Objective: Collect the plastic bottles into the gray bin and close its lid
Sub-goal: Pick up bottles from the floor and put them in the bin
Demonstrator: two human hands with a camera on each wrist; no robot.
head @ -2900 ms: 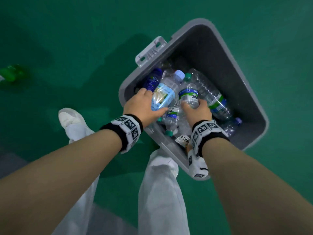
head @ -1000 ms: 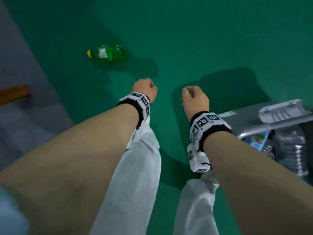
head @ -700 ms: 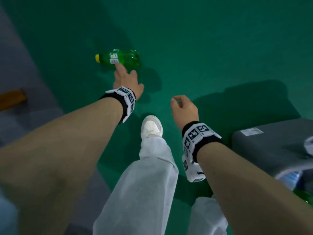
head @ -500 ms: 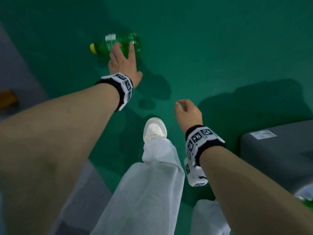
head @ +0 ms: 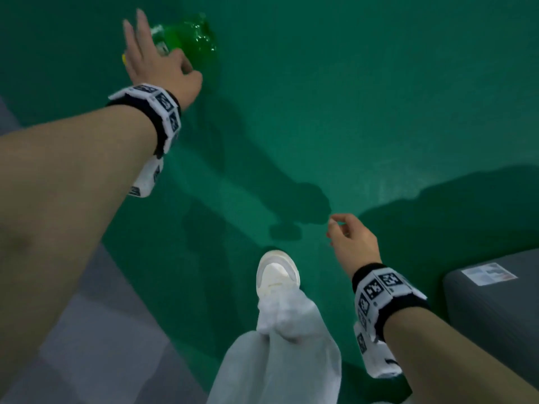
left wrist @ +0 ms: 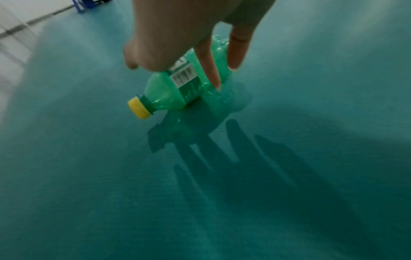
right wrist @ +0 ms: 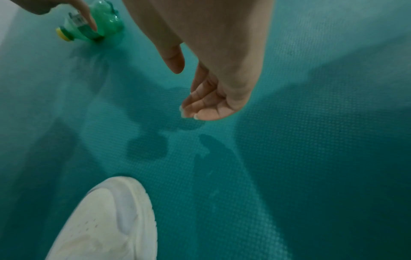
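The bottle (left wrist: 177,88), green with a yellow cap (left wrist: 139,109), lies on its side on the green floor (head: 320,97), right under the left hand's fingers (left wrist: 210,70). Cap end sticks out past the thumb side, dimpled base out past the fingertips. The left hand (head: 157,62) reaches over it, fingers spread and fairly straight, draped across the labelled middle; two fingertips come down on the far flank. Is it a proper grip? Can't tell for sure: the thumb is tucked behind the bottle in the wrist view and hidden in the head view. The bottle looks to be touching the floor, or just about to leave it, its shadow tight beneath.

The right hand (head: 353,243) hangs well apart, nearer the body, fingers loosely curled with nothing between them. Below those fingers, a white shoe (head: 277,272) planted on the floor.

The bin (head: 495,310) shows only as a gray corner at the far right, behind the right wrist; its inside and lid are out of view, so what it holds can't be read from here.

By my reading, this is a pickup under way: this bottle is not yet collected. Left to do: wrap it, lift it, carry it across to the bin, drop it in, then shut the lid. No other loose bottle is in sight.
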